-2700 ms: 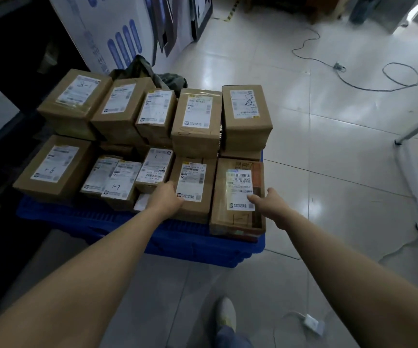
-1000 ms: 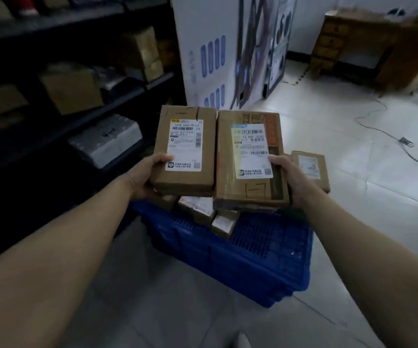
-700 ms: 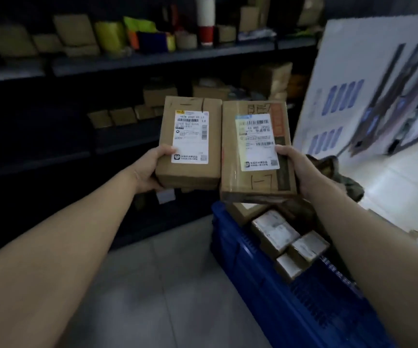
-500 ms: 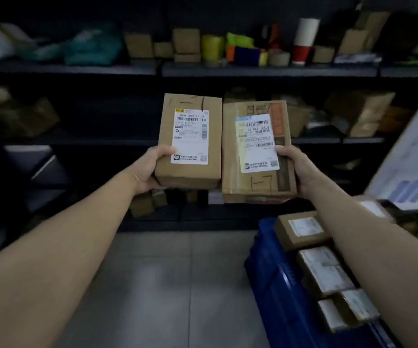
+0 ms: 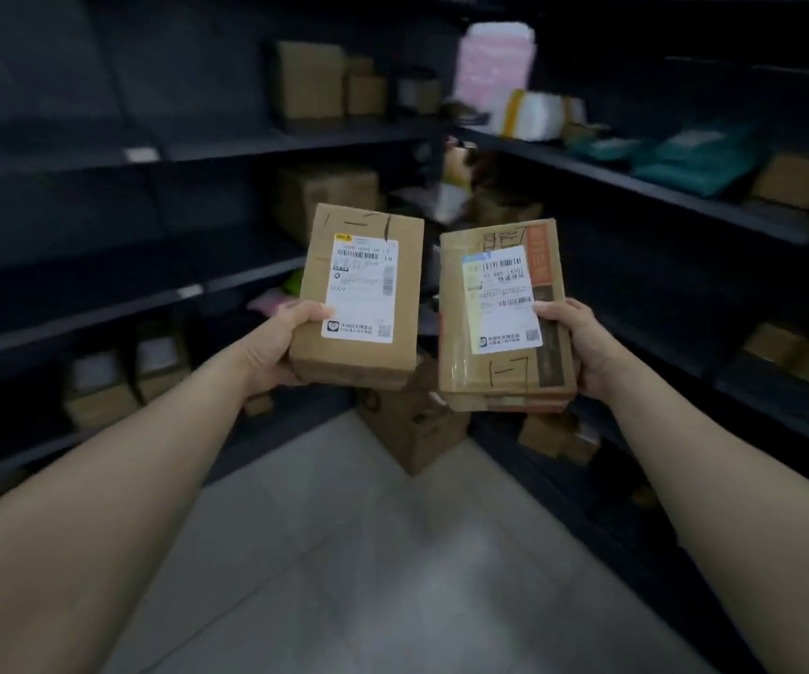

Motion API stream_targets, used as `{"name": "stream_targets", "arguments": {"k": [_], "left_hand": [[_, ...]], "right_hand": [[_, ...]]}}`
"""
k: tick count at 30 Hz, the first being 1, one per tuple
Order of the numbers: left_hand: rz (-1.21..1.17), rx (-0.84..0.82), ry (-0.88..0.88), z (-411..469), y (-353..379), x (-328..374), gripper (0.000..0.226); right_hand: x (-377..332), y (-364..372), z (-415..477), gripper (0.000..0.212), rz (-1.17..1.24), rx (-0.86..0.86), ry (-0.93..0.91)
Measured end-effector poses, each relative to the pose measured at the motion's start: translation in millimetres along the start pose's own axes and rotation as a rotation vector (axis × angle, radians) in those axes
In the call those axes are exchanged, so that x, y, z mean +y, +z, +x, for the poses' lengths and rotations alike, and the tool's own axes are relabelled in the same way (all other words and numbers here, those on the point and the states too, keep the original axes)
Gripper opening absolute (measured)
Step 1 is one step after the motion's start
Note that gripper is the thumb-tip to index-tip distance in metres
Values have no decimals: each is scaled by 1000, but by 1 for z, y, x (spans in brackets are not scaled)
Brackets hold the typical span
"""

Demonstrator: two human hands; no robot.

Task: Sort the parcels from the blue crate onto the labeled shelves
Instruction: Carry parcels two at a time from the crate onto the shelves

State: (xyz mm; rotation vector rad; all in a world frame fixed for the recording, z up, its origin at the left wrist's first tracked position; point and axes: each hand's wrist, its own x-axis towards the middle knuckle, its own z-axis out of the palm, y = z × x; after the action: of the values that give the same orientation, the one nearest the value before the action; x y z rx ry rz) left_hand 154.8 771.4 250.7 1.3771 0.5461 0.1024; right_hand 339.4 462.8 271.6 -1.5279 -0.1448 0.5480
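Here the person holds two parcels out, one per hand, side by side in the middle of the frame and just apart. The left hand (image 5: 276,350) grasps the left parcel (image 5: 358,294) at its lower left corner, thumb on top and fingers beneath. The right hand (image 5: 580,347) grips the right parcel (image 5: 499,313) at its right edge in the same way. Both are tilted with their printed labels facing up, probably so the labels and the pen marks can be read and matched to a shelf.

The dark shelves (image 5: 101,308) run down the left and right sides of the frame and meet at the upper centre. Two white tags (image 5: 142,154) sit on the left shelf edges; these are likely the shelf labels, though too blurred to read.

Three brown boxes (image 5: 310,80) show on the upper shelf at the top centre, and at least two teal bags (image 5: 699,158) lie at the upper right. One carton (image 5: 412,425) stands on the floor below the parcels. The blue crate is out of the frame.
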Motion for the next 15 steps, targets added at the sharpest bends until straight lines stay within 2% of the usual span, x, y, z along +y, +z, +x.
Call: {"name": "stream_targets", "arguments": {"k": [2, 6, 8, 15], "left_hand": [[-43, 84, -17, -11, -65, -5, 78], [-49, 271, -41, -39, -171, -15, 71], [-43, 363, -46, -56, -218, -21, 75], [-147, 600, -75, -96, -342, -46, 81]], "right_hand": [[4, 69, 27, 81, -21, -82, 18], [19, 192, 65, 78, -65, -248, 54], [25, 249, 78, 77, -92, -323, 61], [44, 407, 110, 83, -160, -525, 129]]}}
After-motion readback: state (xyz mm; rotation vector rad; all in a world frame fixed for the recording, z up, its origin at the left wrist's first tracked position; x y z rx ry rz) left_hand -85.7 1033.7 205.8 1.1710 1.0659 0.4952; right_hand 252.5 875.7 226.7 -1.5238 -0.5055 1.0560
